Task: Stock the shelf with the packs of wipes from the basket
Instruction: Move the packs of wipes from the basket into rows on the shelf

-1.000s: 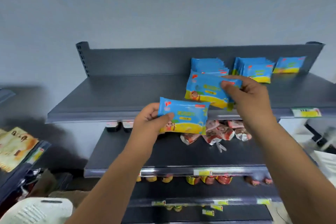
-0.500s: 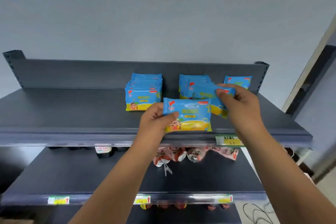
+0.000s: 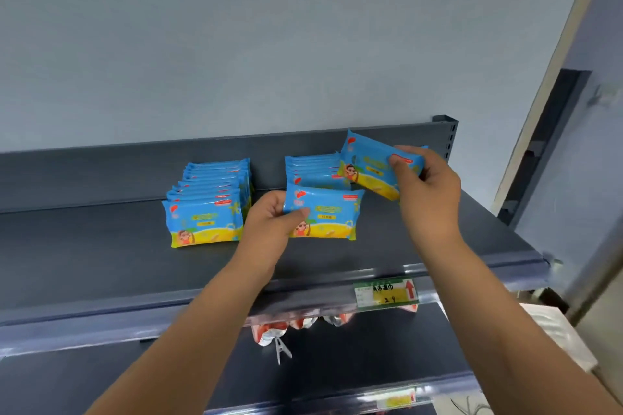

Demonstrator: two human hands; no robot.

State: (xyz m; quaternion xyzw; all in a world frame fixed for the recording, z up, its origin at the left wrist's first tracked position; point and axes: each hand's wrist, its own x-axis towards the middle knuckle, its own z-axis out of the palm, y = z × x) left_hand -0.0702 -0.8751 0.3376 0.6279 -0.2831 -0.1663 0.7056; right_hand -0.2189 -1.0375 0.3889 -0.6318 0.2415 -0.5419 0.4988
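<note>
My left hand [image 3: 269, 219] grips a blue-and-yellow pack of wipes [image 3: 328, 217] by its left end, upright over the top shelf [image 3: 101, 263], just in front of the middle row of packs [image 3: 315, 170]. My right hand [image 3: 426, 185] holds a second wipes pack [image 3: 367, 163], tilted, above the shelf's right end and beside the middle row. A full row of the same packs [image 3: 207, 209] stands to the left. The basket is out of view.
The shelf's back panel [image 3: 101, 172] rises behind the rows, ending at a post [image 3: 446, 135] on the right. A price label [image 3: 386, 293] sits on the front rail. Red-and-silver pouches [image 3: 290, 327] lie on the lower shelf. A wall corner and dark doorway [image 3: 546, 145] are at right.
Both hands have moved further in over the top shelf with their packs. The right hand's pack went up and to the right of the middle row. The view shifted right.
</note>
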